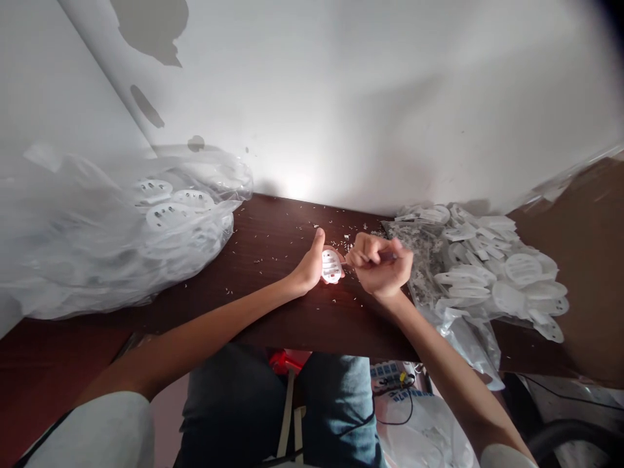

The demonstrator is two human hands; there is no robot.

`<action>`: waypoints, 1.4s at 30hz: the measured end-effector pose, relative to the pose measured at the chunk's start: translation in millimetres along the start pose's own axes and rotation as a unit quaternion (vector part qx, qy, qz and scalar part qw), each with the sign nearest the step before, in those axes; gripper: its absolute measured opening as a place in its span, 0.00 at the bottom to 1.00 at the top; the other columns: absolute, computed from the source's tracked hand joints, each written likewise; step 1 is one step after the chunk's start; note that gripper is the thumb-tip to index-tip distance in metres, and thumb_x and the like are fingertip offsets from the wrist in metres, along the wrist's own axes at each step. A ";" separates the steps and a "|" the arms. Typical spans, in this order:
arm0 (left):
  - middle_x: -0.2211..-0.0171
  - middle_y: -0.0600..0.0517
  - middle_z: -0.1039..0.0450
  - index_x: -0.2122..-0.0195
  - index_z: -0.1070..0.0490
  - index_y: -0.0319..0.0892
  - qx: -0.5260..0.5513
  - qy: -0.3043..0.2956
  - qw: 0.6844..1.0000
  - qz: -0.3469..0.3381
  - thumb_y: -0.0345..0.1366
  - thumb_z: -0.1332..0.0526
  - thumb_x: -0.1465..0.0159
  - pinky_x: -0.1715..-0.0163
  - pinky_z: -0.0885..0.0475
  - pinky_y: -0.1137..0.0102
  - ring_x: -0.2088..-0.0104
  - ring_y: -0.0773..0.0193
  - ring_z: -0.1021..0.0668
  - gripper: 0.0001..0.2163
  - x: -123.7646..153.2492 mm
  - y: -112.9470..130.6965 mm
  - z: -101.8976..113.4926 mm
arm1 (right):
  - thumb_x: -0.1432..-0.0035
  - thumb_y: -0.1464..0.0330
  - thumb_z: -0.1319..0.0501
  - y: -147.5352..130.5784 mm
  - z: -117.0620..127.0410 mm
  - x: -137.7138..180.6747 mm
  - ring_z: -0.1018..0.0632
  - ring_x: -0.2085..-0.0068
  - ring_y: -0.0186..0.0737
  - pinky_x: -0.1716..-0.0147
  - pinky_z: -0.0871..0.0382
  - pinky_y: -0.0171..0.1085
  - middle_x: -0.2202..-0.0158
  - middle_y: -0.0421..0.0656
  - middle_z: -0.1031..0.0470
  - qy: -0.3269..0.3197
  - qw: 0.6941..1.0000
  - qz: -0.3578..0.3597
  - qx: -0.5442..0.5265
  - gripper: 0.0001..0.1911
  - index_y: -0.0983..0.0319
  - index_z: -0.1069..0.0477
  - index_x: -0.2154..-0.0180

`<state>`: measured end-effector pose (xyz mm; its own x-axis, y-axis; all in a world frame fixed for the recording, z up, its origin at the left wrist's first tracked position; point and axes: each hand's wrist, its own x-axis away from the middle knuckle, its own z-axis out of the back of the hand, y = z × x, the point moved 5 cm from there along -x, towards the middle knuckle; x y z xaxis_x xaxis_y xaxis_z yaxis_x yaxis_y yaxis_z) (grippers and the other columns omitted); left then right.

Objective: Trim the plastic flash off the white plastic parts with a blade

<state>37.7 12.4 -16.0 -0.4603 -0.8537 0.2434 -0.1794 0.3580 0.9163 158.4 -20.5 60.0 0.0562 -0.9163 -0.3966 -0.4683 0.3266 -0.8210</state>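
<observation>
My left hand (308, 270) is closed around a small white oval plastic piece (331, 266) with slots across its face, the thumb pointing up along its side. Just to the right, my right hand (384, 266) is curled with its fingers pressed together. A thin sliver shows between the right fingers and the edge of the piece; I cannot make out what it is. Small white scraps (347, 238) lie on the dark table (273, 318) around both hands.
On the left, a clear plastic bag (195, 253) holds several white oval pieces. A heap of similar white parts (487, 260) lies on plastic at the right, by a brown cardboard box (585, 273). A white wall (312, 97) stands behind the table.
</observation>
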 end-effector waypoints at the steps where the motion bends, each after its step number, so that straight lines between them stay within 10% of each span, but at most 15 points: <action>1: 0.77 0.41 0.22 0.69 0.25 0.41 0.008 0.008 1.000 0.001 0.75 0.60 0.35 0.82 0.35 0.70 0.81 0.60 0.23 0.41 -0.6 0.5 0.7 | 0.39 0.40 0.44 -2.3 1.9 -3.8 0.49 0.79 0.34 0.79 0.48 0.39 0.77 0.36 0.51 0.022 1.000 -0.004 -0.004 0.34 0.57 0.49 0.81; 42: 0.83 0.48 0.30 0.77 0.32 0.44 0.095 0.064 0.993 -0.016 0.65 0.63 0.27 0.82 0.33 0.68 0.84 0.62 0.27 0.36 0.4 5.4 -0.1 | 0.36 0.38 0.45 22.2 -14.7 0.7 0.49 0.79 0.34 0.79 0.49 0.39 0.78 0.37 0.51 0.010 0.997 0.029 0.067 0.38 0.57 0.52 0.83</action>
<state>36.6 14.0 -10.9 -0.3401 -0.9023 0.2650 -0.3585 0.3849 0.8505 135.0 -17.3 47.5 0.0143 -0.8987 -0.4383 -0.3473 0.4066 -0.8450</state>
